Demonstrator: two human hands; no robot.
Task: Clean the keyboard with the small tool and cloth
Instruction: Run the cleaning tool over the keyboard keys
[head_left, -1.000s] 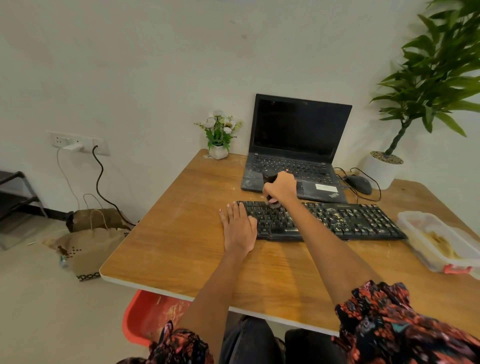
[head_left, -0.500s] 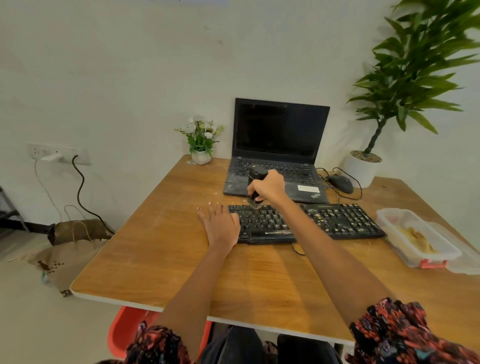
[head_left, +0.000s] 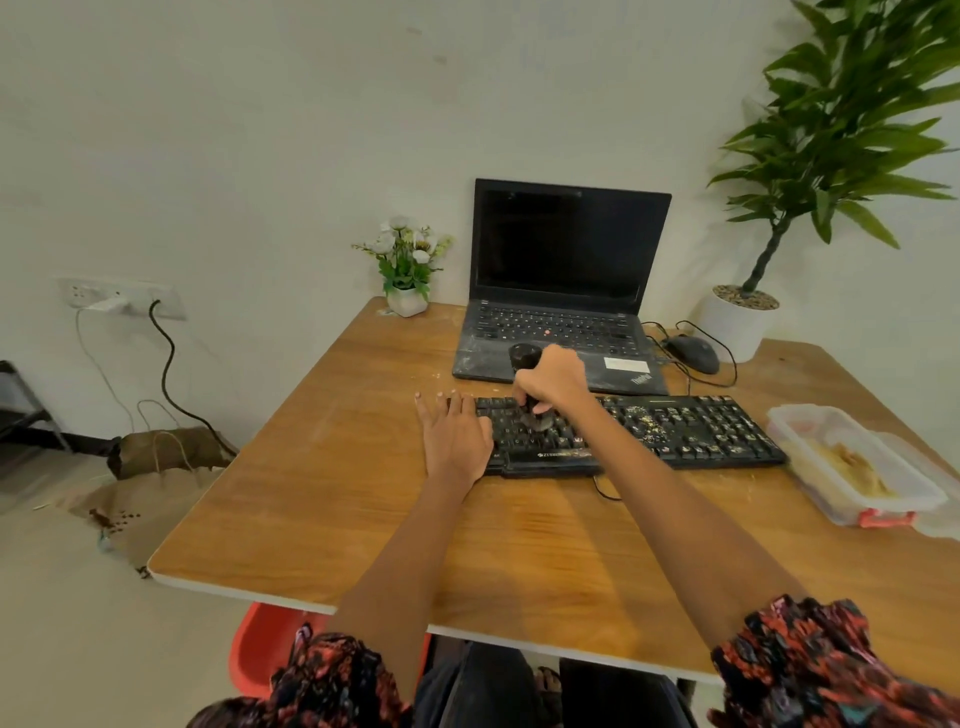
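Note:
A black keyboard (head_left: 675, 431) lies on the wooden table (head_left: 363, 493), with pale crumbs scattered over its middle keys. My right hand (head_left: 553, 382) grips a small black brush-like tool (head_left: 525, 358), its dark handle sticking up above my fingers and its bristle end touching the left keys. My left hand (head_left: 454, 434) rests flat with straight fingers at the keyboard's left end, partly over its edge. No cloth shows in the head view.
An open black laptop (head_left: 566, 270) stands behind the keyboard, a wired mouse (head_left: 693, 353) to its right. A small flower pot (head_left: 408, 299) and a large potted plant (head_left: 740, 322) sit at the back. A plastic food container (head_left: 852, 462) is at the right edge.
The view has swung a little left. My right hand has moved the tool down from the keyboard's far edge onto the left keys. My left hand stays flat at the keyboard's left end.

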